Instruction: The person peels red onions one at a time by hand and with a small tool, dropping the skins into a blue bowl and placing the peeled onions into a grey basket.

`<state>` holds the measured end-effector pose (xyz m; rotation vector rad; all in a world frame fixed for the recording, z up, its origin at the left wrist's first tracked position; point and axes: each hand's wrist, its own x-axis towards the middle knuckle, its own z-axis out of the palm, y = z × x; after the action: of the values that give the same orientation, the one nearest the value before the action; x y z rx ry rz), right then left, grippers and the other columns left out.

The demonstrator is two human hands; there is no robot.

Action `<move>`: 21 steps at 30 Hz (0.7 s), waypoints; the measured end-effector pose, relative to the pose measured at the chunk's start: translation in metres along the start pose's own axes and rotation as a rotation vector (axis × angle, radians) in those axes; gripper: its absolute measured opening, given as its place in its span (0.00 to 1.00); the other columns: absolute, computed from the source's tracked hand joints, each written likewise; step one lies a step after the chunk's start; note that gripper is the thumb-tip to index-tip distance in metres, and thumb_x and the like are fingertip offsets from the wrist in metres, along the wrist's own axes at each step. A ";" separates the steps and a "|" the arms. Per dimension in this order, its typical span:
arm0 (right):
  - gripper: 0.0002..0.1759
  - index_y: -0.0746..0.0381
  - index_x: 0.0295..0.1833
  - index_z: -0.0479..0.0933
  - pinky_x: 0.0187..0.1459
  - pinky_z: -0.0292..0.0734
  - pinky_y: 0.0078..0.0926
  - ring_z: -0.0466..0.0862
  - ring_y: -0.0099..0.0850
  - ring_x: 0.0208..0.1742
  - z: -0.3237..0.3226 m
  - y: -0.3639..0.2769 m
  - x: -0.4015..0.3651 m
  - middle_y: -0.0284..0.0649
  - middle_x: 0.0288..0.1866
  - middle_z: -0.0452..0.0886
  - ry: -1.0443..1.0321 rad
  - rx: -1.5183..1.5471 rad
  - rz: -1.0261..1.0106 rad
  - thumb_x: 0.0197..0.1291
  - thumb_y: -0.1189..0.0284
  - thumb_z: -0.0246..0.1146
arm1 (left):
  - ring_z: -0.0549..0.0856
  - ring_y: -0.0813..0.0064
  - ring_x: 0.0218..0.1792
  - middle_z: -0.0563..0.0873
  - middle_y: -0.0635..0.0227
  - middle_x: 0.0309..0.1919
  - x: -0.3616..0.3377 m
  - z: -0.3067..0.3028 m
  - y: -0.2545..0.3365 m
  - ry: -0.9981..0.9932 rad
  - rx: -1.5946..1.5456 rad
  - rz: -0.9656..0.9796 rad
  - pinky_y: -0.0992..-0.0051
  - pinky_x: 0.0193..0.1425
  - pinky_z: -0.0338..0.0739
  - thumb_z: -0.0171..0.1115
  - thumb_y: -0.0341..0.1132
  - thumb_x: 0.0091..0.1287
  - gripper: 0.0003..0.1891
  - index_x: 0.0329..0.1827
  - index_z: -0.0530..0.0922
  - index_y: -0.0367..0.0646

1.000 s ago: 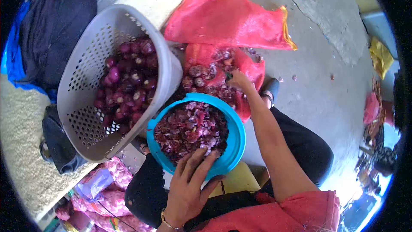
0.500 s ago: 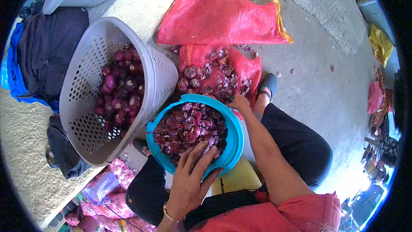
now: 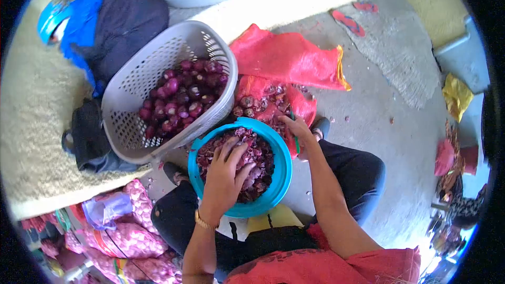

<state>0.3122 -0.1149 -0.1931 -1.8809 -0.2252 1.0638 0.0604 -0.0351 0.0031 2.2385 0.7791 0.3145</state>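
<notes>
My left hand (image 3: 223, 176) rests on a heap of dry purple onion skins (image 3: 258, 179) in a turquoise basin (image 3: 284, 173), its fingers spread and bent. The basin sits between my legs. To its right, my right hand (image 3: 298, 129) is closed around a thin green tool (image 3: 296, 144); its kind is hard to make out. That hand is over the edge of a red mesh sack (image 3: 302, 106), where unpeeled red onions (image 3: 248, 106) and loose skins lie. Peeled purple onions (image 3: 179, 97) partly fill a grey perforated basket (image 3: 123, 94) at the left.
Behind lies another part of red sacking (image 3: 289, 58) with a yellow edge. Dark clothing (image 3: 126, 26) and a black bag (image 3: 94, 137) are left of the basket. Net bags of pale bulbs (image 3: 129, 239) stand lower left. Flip-flops (image 3: 348, 22) lie on the concrete floor.
My view has shifted, bringing the basket and basin to other places in it. My left hand has moved further in over the skins. More of the green tool shows at my right hand.
</notes>
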 end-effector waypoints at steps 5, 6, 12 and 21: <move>0.25 0.52 0.58 0.75 0.21 0.61 0.16 0.68 0.16 0.26 0.033 -0.090 -0.107 0.23 0.35 0.75 -0.708 0.170 0.044 0.60 0.52 0.69 | 0.72 0.46 0.62 0.74 0.49 0.62 -0.020 -0.008 -0.011 0.146 -0.042 0.038 0.59 0.67 0.67 0.68 0.40 0.61 0.28 0.63 0.72 0.39; 0.25 0.52 0.58 0.75 0.21 0.61 0.16 0.68 0.16 0.26 0.041 -0.098 -0.121 0.23 0.35 0.75 -0.730 0.154 0.028 0.60 0.52 0.69 | 0.72 0.45 0.62 0.73 0.49 0.62 -0.025 -0.011 -0.011 0.172 -0.077 0.045 0.59 0.66 0.67 0.69 0.41 0.60 0.29 0.63 0.72 0.39; 0.27 0.58 0.52 0.75 0.19 0.60 0.15 0.68 0.15 0.23 0.063 -0.125 -0.164 0.24 0.28 0.72 -0.864 0.028 -0.129 0.61 0.48 0.66 | 0.79 0.50 0.54 0.80 0.52 0.53 -0.050 -0.037 -0.012 0.324 -0.268 0.102 0.63 0.60 0.73 0.72 0.33 0.55 0.27 0.58 0.73 0.38; 0.21 0.60 0.40 0.76 0.22 0.62 0.20 0.65 0.17 0.22 0.100 -0.139 -0.183 0.27 0.26 0.71 -0.907 0.050 -0.090 0.67 0.51 0.60 | 0.82 0.65 0.55 0.82 0.57 0.53 -0.077 -0.048 -0.029 0.522 -0.248 0.125 0.68 0.61 0.74 0.72 0.28 0.54 0.28 0.59 0.74 0.38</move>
<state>0.1630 -0.0748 0.0035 -1.2130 -0.7765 1.7745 -0.0336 -0.0402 0.0170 1.9882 0.8096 1.0273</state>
